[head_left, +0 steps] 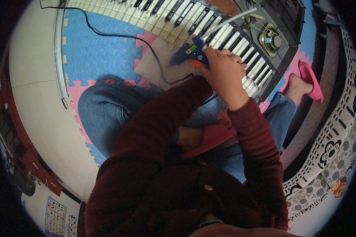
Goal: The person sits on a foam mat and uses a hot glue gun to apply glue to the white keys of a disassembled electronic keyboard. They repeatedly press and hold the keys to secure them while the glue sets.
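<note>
1. I see my right hand (224, 75) closed tight around the blue glue gun (192, 53). The gun sits right at the near edge of the keyboard (162, 15), on top of the white keys.
2. A white glue stick (229, 21) pokes out of the back of the gun and slants up over the keys. I think I hold the gun this way so its tip stays down near the keys.
3. My left hand is hard to see. The left sleeve (162, 114) runs up toward the gun and the hand is hidden under my right hand, so I cannot tell if it is shut or spread apart.
4. The black cord (118, 36) runs from the gun across the blue foam mat (95, 51), in front of the keyboard. It could tug or get in the way.
5. At the right end of the keyboard the cover is off, and a round speaker (269, 39) and thin wires show.
6. Just past that end is a foot in a pink slipper (310, 81).
7. A tan cloth (156, 65) lies under the keyboard's near edge.
8. My knees in blue jeans (106, 110) sit close to the keyboard.
</note>
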Demonstrator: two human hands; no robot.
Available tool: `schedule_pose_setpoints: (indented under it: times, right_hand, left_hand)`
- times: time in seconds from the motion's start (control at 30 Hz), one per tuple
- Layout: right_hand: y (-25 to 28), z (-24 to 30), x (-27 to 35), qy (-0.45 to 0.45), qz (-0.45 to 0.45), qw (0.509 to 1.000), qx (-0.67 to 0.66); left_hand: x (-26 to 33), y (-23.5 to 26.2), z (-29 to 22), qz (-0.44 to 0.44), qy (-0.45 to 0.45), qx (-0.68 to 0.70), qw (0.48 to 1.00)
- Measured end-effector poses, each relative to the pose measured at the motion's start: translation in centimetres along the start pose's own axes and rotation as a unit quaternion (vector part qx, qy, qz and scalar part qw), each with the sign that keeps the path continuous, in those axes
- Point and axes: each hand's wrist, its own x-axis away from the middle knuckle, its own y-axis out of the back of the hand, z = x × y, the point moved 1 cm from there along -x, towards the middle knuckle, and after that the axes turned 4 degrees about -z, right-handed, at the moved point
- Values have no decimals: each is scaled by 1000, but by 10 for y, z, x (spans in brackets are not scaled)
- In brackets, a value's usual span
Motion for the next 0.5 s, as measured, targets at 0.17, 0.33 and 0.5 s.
schedule_pose_setpoints:
  times: [0.17, 0.33, 0.5]
  right_hand:
    - [-3, -4, -1, 32, -9, 999, -14]
    - [-14, -9, -8, 30, -6, 999, 27]
    - [-15, -12, -6, 43, -19, 998, 36]
  left_hand:
    - [0, 3, -1, -2, -1, -9, 1000]
    - [0, 4, 0, -4, 10, -2, 1000]
    - [1, -1, 1, -8, 39, 31, 999]
